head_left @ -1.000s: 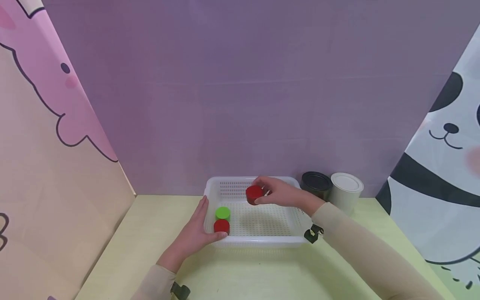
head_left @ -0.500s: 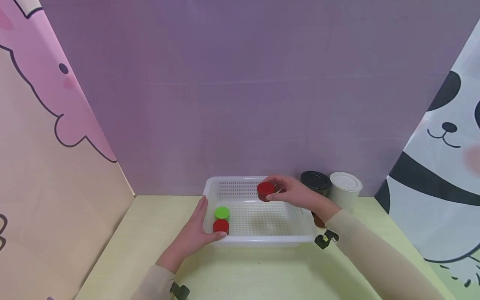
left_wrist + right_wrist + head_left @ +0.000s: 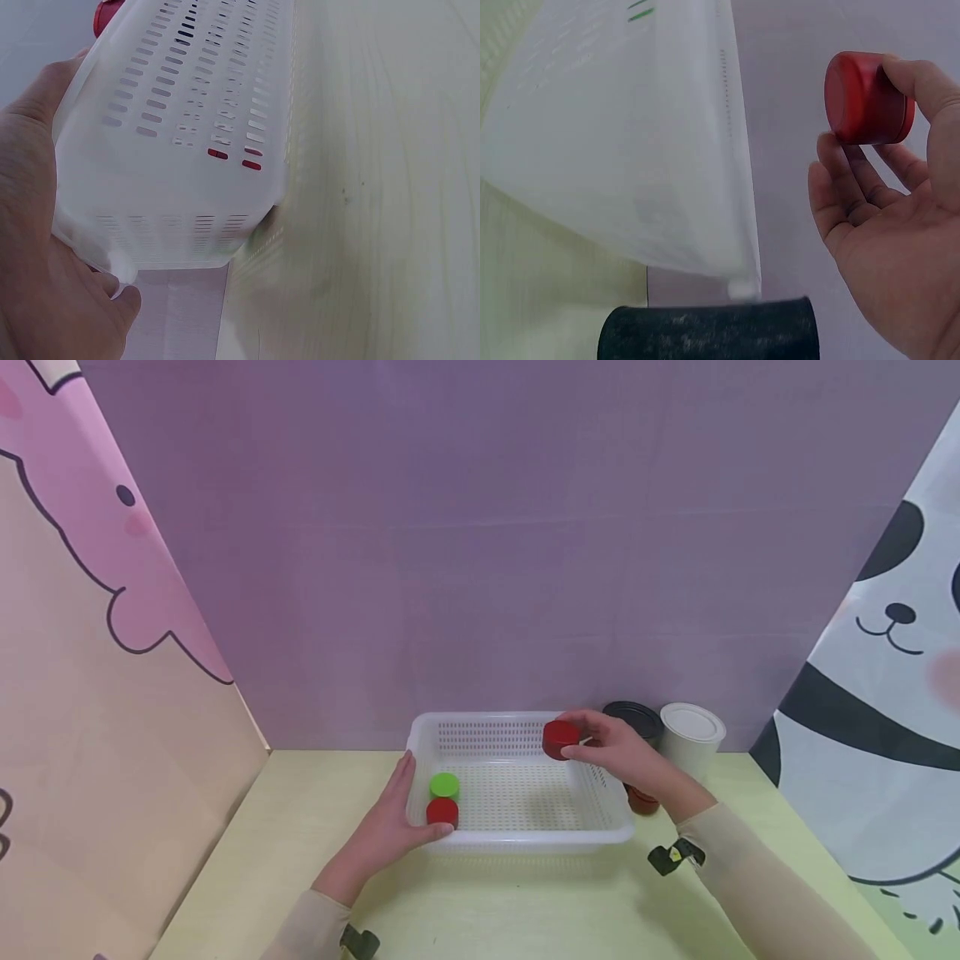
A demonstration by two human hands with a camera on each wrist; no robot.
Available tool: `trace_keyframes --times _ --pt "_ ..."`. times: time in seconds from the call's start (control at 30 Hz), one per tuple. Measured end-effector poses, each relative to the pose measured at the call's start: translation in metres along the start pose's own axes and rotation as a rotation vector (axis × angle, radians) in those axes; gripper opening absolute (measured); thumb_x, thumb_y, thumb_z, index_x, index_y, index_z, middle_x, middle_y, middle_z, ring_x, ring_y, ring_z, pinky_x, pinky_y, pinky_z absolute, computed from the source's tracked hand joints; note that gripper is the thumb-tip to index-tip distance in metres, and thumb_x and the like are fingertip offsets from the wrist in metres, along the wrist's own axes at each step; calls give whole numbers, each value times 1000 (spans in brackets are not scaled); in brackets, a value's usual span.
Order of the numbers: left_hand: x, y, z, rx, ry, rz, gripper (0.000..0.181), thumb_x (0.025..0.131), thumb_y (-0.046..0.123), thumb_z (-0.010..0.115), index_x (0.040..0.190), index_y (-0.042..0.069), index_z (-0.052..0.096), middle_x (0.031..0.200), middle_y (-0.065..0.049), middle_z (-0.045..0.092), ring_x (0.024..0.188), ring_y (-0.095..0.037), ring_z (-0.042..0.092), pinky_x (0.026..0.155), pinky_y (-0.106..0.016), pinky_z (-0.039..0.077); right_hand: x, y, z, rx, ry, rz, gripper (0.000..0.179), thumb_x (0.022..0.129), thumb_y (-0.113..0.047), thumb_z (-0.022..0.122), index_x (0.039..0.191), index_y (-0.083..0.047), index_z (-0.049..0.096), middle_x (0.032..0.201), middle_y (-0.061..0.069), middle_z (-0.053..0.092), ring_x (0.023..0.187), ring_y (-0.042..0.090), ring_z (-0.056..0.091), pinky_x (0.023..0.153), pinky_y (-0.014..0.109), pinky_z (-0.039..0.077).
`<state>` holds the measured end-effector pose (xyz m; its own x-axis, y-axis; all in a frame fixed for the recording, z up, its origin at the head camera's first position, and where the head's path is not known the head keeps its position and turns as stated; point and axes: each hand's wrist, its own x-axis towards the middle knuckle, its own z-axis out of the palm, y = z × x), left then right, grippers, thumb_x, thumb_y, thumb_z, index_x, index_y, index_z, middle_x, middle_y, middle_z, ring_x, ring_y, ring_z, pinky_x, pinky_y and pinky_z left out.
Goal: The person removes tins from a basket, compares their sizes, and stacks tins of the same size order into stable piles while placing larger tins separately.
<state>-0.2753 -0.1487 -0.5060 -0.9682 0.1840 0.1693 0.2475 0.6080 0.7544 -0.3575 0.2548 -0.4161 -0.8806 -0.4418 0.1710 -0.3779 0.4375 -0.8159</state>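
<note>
A small red round tin is pinched between the thumb and fingers of my right hand, above the right back part of a white plastic basket. In the right wrist view the red tin is tilted on its side, apart from the basket wall. My left hand grips the basket's front left corner; the left wrist view shows its thumb over the rim. Inside that corner sit a green round tin and another red tin, side by side.
A black-lidded can and a white can stand behind and right of the basket. A reddish-brown round thing is partly hidden behind my right hand. The pale wooden table meets a purple backdrop.
My right hand has moved to the right with the red tin, across the basket toward its right side. The left hand and the basket have stayed put.
</note>
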Motion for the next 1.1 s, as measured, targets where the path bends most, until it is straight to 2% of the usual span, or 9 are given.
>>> trace_keyframes --times 0.13,0.27,0.47,0.6,0.73,0.87,1.1 --pt "0 0 0 -1 0 5 133 87 51 94 178 10 7 186 -10 7 170 -38 12 130 -65 29 -10 4 -6 -7 46 12 57 103 -28 82 153 -9 61 136 15 73 114 30 75 96 35 62" --pt "-1 1 -1 3 -3 4 134 86 53 94 179 10 8 186 -11 7 170 -39 13 129 -66 30 -20 11 -12 -12 88 40 58 104 -27 82 154 -8 61 140 18 71 117 32 74 98 38 63" --pt "1 -2 0 6 -3 -5 134 85 56 93 179 11 8 186 -9 7 170 -39 13 128 -67 32 -32 21 -20 -16 144 55 60 105 -29 80 157 -8 58 146 20 68 129 40 71 108 54 60" --pt "0 -3 1 5 -5 -4 134 85 57 93 179 11 8 186 -9 7 170 -39 13 128 -68 32 -41 26 -24 12 158 76 61 106 -30 78 158 -8 57 147 19 68 130 38 70 113 61 54" --pt "0 -3 1 -1 -6 -2 134 85 57 93 179 12 8 186 -9 7 170 -39 13 128 -68 31 -49 31 -29 22 171 91 60 107 -30 77 159 -9 57 145 17 69 130 36 70 113 58 54" --pt "0 -3 0 -1 -5 -10 135 85 58 92 179 13 8 187 -8 7 170 -38 12 128 -67 31 -56 34 -33 6 188 108 62 107 -32 77 161 -10 55 147 19 68 133 39 68 108 57 59" --pt "-1 -1 0 -9 -7 -9 134 85 57 92 179 13 7 187 -7 6 170 -38 12 128 -68 32 -65 41 -40 -11 225 134 63 108 -32 76 162 -10 53 145 20 67 129 39 69 98 37 60"
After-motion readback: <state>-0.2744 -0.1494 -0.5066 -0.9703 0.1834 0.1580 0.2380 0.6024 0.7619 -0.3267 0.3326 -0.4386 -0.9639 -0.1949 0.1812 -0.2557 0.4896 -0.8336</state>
